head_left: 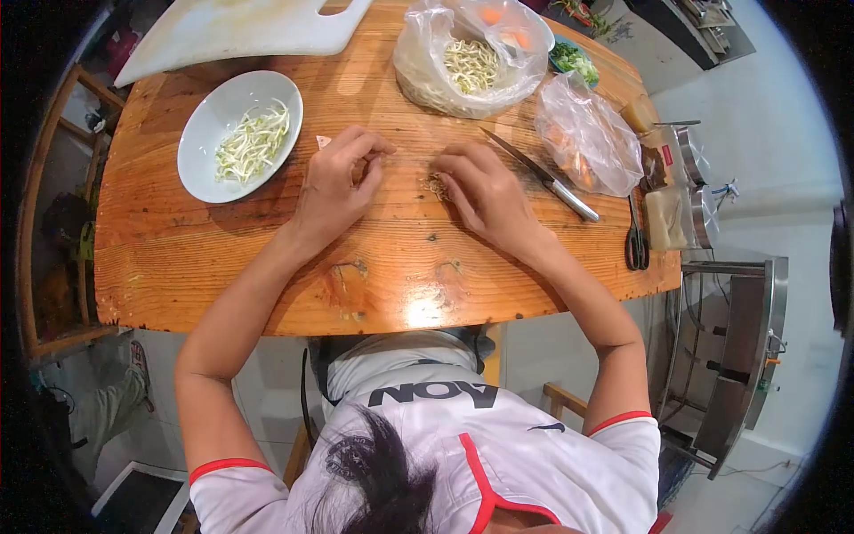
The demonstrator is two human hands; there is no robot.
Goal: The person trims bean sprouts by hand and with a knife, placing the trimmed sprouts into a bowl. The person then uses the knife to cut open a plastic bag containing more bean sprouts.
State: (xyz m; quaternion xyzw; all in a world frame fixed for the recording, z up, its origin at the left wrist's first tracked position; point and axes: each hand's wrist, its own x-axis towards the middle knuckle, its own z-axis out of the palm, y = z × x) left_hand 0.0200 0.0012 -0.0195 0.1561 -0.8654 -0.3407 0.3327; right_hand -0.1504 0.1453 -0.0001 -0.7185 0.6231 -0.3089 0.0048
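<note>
My left hand (342, 173) is over the wooden table, its fingers curled with thumb and fingertips close together. Anything between them is too small to make out. To its left sits a white bowl (194, 160) with trimmed bean sprouts (253, 142) in it. My right hand (485, 191) is bent over a little pile of brownish sprout roots (436, 185), fingers closed; what they may hold is hidden. Just right of that hand lies a knife (543, 173). Beyond both hands stands an open plastic bag (418, 80) with more bean sprouts (471, 66).
A second plastic bag (592, 133) with orange pieces lies to the right. Scissors (636, 240) and seasoning containers (667, 214) line the right edge. A white cutting board (240, 31) is at the far left. Chopped greens (576, 64) sit at the back.
</note>
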